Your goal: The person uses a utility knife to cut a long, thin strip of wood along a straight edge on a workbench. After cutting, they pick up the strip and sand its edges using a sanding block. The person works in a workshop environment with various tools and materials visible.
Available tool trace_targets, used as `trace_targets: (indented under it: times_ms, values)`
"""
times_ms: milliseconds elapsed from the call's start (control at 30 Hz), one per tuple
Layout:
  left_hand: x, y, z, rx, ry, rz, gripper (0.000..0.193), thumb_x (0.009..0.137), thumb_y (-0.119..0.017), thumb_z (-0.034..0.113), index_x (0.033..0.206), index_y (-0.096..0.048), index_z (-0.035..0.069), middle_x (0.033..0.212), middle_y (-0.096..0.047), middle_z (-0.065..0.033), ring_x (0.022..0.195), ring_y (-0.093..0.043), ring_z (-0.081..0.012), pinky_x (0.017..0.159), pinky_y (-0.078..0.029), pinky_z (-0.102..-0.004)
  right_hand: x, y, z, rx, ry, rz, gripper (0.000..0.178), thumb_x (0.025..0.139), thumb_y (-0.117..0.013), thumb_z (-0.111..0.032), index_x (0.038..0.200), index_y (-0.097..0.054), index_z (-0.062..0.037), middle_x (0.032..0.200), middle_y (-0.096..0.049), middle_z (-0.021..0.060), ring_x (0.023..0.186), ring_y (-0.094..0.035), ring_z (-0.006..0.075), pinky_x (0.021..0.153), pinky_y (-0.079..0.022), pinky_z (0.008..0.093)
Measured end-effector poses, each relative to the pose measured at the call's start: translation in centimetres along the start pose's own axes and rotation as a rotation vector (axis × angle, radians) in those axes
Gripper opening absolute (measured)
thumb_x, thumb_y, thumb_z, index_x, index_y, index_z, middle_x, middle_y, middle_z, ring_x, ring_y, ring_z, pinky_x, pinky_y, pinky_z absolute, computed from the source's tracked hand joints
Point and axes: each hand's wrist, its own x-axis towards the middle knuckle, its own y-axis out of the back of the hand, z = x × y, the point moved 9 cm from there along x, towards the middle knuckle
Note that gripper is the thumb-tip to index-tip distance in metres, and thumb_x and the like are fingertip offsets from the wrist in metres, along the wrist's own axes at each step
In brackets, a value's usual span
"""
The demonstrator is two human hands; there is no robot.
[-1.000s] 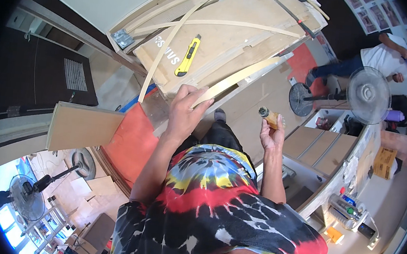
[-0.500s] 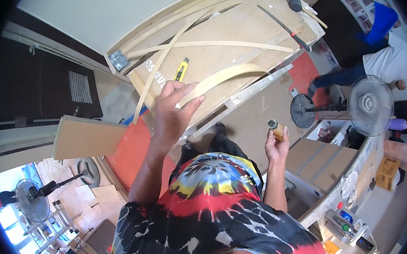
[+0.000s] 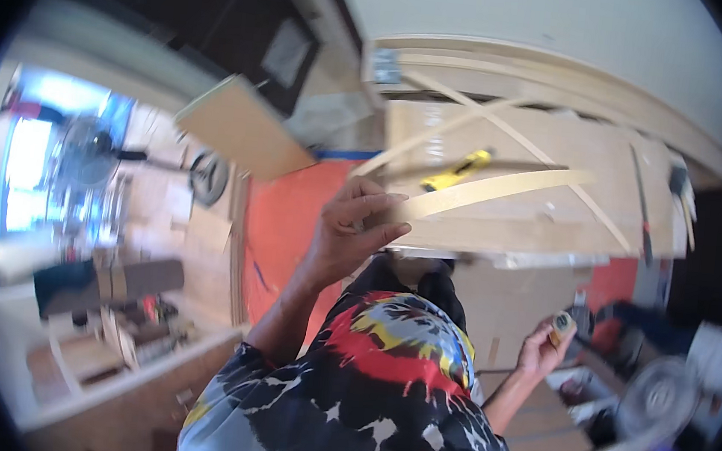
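My left hand [image 3: 359, 232] pinches one end of a pale, thin wooden strip [image 3: 501, 191] between thumb and fingers. The strip stretches to the right above the work board [image 3: 498, 225], slightly curved. Just beyond it lies a yellow utility knife [image 3: 458, 170] on the board. My right hand [image 3: 541, 351] is out to the right, closed round a small yellow-brown cylinder [image 3: 560, 329] with a dark round end; its exact kind is unclear. Two further long strips [image 3: 446, 137] cross each other on the board.
At the board's right end lie a long thin tool with a red and black handle [image 3: 646, 242] and a black-headed mallet [image 3: 679, 180]. A standing fan [image 3: 658, 396] and another person [image 3: 714, 355] are at the right. A loose panel [image 3: 245, 129] leans at the left.
The whole view has swung to the left and blurred, so the board now runs nearly level across it. Both hands keep hold of the strip and the cylinder.
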Motion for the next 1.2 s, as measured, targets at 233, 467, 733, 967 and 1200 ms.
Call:
trace_targets:
  times_ms: [233, 467, 733, 967, 1200]
  values:
    - [-7.5, 18.9, -3.6, 0.101, 0.099, 0.371, 0.037, 0.074, -0.081, -0.002, 0.110, -0.072, 0.001, 0.094, -0.059, -0.0007, 0.081, -0.053, -0.0081, 0.070, -0.044, -0.0228, 2.4, -11.0, 10.5, -0.064, -0.251, -0.248, 0.036, 0.098, -0.061, -0.023, 0.126, -0.058, -0.0021, 0.115, -0.062, 0.0164, 0.110, -0.060, 0.0270, 0.090, -0.058, 0.0477]
    - [-10.8, 34.5, -10.7, 0.318, 0.262, 0.509, 0.037, 0.074, -0.081, 0.001, 0.110, -0.071, 0.000, 0.092, -0.066, -0.0023, 0.084, -0.057, -0.0076, 0.074, -0.047, -0.0224, -3.4, -15.2, 29.7, -0.046, -0.487, -0.254, 0.049, 0.090, -0.063, -0.009, 0.137, -0.048, -0.0016, 0.127, -0.053, 0.0154, 0.116, -0.058, 0.0276, 0.087, -0.056, 0.0408]
    - [-13.6, 46.9, -22.7, 0.123, 0.334, 0.234, 0.031, 0.078, -0.077, 0.005, 0.109, -0.071, -0.001, 0.088, -0.065, -0.0030, 0.079, -0.057, -0.0078, 0.070, -0.047, -0.0246, -4.3, -6.8, 65.6, -0.275, -0.751, -0.213, 0.045, 0.097, -0.058, -0.032, 0.132, -0.052, -0.0040, 0.121, -0.061, 0.0193, 0.099, -0.066, 0.0258, 0.071, -0.059, 0.0336]
    - [-15.6, 53.5, -31.4, 0.201, 0.464, 0.146, 0.030, 0.083, -0.075, 0.011, 0.111, -0.071, 0.001, 0.096, -0.069, -0.0113, 0.089, -0.066, -0.0188, 0.077, -0.051, -0.0319, 2.6, 1.2, 80.4, -0.081, -0.911, -0.406, 0.055, 0.095, -0.063, -0.033, 0.126, -0.049, 0.0103, 0.152, -0.023, 0.0268, 0.102, -0.063, 0.0285, 0.082, -0.059, 0.0355]
    - [-13.5, 60.0, -44.2, 0.332, 0.519, -0.036, 0.026, 0.083, -0.072, 0.012, 0.108, -0.070, 0.003, 0.095, -0.067, -0.0159, 0.086, -0.066, -0.0316, 0.077, -0.051, -0.0370, 6.5, 0.7, 88.4, -0.399, -0.790, -0.341, 0.049, 0.095, -0.062, -0.028, 0.127, -0.052, 0.0076, 0.154, -0.025, 0.0276, 0.093, -0.065, 0.0295, 0.076, -0.060, 0.0383]
